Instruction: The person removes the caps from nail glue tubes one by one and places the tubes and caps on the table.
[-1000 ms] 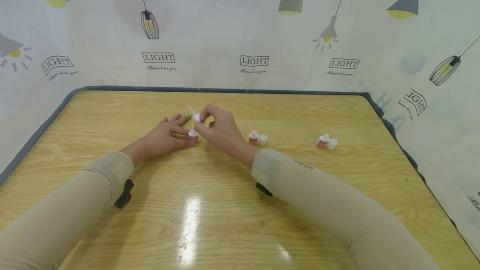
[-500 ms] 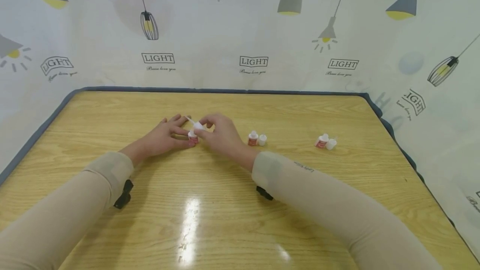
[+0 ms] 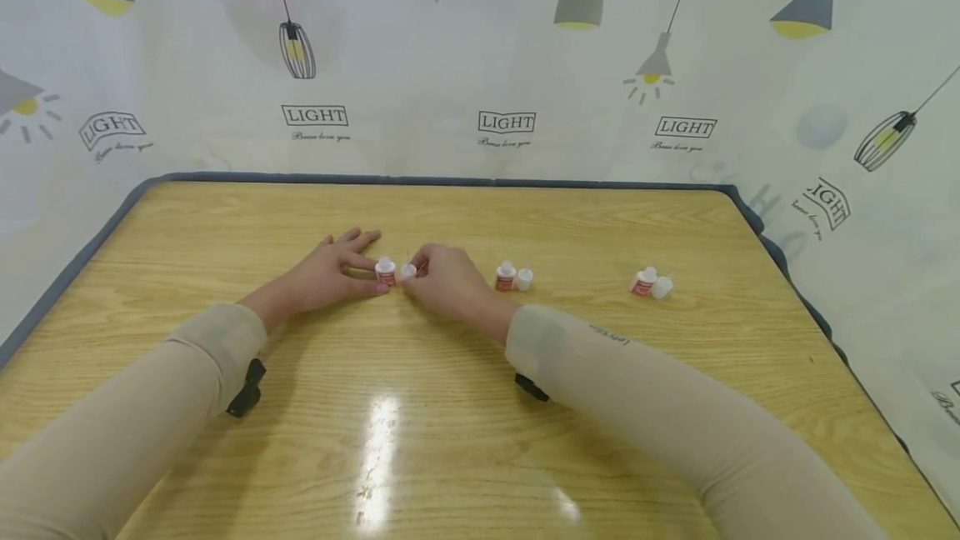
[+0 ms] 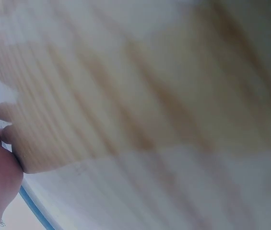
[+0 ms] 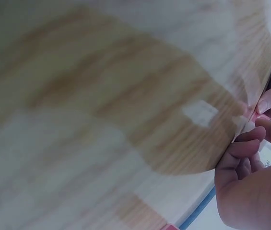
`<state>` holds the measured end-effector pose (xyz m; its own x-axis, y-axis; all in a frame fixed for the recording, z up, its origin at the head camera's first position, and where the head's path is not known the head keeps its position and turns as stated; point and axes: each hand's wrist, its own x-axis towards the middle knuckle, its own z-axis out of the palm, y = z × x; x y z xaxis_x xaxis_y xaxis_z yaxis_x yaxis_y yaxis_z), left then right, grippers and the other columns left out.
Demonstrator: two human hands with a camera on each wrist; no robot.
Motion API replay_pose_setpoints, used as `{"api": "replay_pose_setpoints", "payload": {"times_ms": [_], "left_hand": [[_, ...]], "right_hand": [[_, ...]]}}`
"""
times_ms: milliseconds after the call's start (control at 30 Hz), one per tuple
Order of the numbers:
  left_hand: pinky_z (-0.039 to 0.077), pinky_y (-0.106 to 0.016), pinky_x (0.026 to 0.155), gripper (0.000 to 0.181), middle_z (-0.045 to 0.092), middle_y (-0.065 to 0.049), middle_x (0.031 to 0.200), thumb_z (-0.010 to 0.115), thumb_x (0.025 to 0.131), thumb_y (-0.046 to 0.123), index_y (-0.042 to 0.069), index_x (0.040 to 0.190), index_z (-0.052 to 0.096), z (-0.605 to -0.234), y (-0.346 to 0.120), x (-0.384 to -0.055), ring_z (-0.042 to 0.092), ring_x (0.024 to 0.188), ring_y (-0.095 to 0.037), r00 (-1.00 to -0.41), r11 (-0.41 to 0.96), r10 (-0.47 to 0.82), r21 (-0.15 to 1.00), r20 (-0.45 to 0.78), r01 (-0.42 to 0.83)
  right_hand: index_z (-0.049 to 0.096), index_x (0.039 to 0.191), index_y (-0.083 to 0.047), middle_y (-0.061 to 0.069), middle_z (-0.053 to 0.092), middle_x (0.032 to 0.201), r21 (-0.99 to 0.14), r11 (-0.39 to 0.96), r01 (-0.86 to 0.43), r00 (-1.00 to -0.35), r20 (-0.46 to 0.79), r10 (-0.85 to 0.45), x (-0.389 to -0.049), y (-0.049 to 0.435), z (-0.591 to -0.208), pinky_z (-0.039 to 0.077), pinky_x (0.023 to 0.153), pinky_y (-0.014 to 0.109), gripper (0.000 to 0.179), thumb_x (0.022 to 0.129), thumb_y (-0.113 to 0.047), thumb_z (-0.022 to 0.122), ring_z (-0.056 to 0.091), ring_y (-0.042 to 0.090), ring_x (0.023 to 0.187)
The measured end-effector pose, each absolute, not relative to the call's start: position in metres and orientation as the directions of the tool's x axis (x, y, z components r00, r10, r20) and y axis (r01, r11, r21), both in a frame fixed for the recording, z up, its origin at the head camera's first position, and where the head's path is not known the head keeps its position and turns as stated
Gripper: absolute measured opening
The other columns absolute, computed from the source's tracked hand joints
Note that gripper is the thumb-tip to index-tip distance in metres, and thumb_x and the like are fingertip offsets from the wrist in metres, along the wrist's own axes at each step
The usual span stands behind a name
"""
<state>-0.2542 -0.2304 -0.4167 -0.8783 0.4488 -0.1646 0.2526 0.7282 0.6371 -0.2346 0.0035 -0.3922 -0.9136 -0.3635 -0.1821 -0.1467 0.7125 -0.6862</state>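
Note:
My left hand (image 3: pixel 326 272) steadies a small white bottle (image 3: pixel 386 277) with a red label, thumb and index finger at its sides and the other fingers spread. The bottle stands upright with its white nozzle bare. Just to its right, my right hand (image 3: pixel 446 277) pinches a white cap (image 3: pixel 408 272) between thumb and fingers, low at the table, its thin stem pointing up. In the right wrist view, the fingers of the right hand (image 5: pixel 245 177) meet close beside the left hand's fingertips. Only part of the left hand (image 4: pixel 1 177) shows in the left wrist view.
Another red-labelled bottle (image 3: pixel 506 277) stands to the right with its cap (image 3: pixel 524 279) beside it. Farther right is a third bottle (image 3: pixel 643 282) with a tilted cap (image 3: pixel 662 287) against it. The wooden table (image 3: pixel 480 440) has a dark blue edging (image 3: pixel 450 182).
My right hand has come down and slightly right with the cap, from above the bottle to the table beside it. The cap's stem has turned upright. The left hand has stayed put.

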Motion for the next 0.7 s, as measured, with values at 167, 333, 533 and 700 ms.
{"api": "replay_pose_setpoints", "payload": {"times_ms": [167, 333, 533, 700], "left_hand": [[-0.009, -0.068, 0.132, 0.047, 0.021, -0.017, 0.178, 0.08, 0.097, 0.034, 0.008, 0.136, 0.073, -0.416, -0.229, -0.254, 0.0, 0.167, -0.044, -0.877, 0.72, 0.451, 0.649, -0.168, 0.246], [-0.009, -0.068, 0.132, 0.049, 0.021, -0.017, 0.178, 0.079, 0.097, 0.036, 0.008, 0.137, 0.072, -0.417, -0.23, -0.255, 0.0, 0.167, -0.045, -0.878, 0.717, 0.449, 0.654, -0.168, 0.242], [-0.009, -0.068, 0.132, 0.06, 0.02, -0.017, 0.178, 0.08, 0.095, 0.04, 0.006, 0.143, 0.066, -0.419, -0.235, -0.254, 0.0, 0.167, -0.045, -0.874, 0.718, 0.454, 0.652, -0.173, 0.244], [-0.006, -0.069, 0.132, 0.074, 0.017, -0.015, 0.18, 0.08, 0.095, 0.044, 0.009, 0.155, 0.055, -0.415, -0.239, -0.253, -0.002, 0.167, -0.044, -0.849, 0.739, 0.478, 0.625, -0.224, 0.251]], "right_hand": [[0.072, 0.121, -0.006, 0.004, 0.077, 0.106, -0.65, 0.743, -0.16, -0.91, -0.194, -0.365, -0.234, 0.002, -0.394, 0.057, 0.077, 0.026, 0.026, 0.104, -0.026, 0.069, 0.067, 0.013, 0.087], [0.072, 0.127, -0.004, 0.007, 0.079, 0.114, -0.595, 0.783, -0.179, -0.909, -0.204, -0.363, -0.236, -0.001, -0.393, 0.061, 0.086, 0.029, 0.032, 0.103, -0.024, 0.07, 0.069, 0.014, 0.093], [0.066, 0.138, -0.001, 0.011, 0.075, 0.129, -0.56, 0.81, -0.174, -0.889, -0.264, -0.374, -0.239, 0.001, -0.389, 0.06, 0.088, 0.03, 0.044, 0.103, -0.028, 0.07, 0.069, 0.016, 0.096], [0.063, 0.142, 0.0, 0.012, 0.074, 0.132, -0.559, 0.811, -0.171, -0.883, -0.278, -0.378, -0.24, 0.008, -0.367, 0.061, 0.092, 0.032, 0.051, 0.1, -0.028, 0.072, 0.07, 0.017, 0.096]]}}
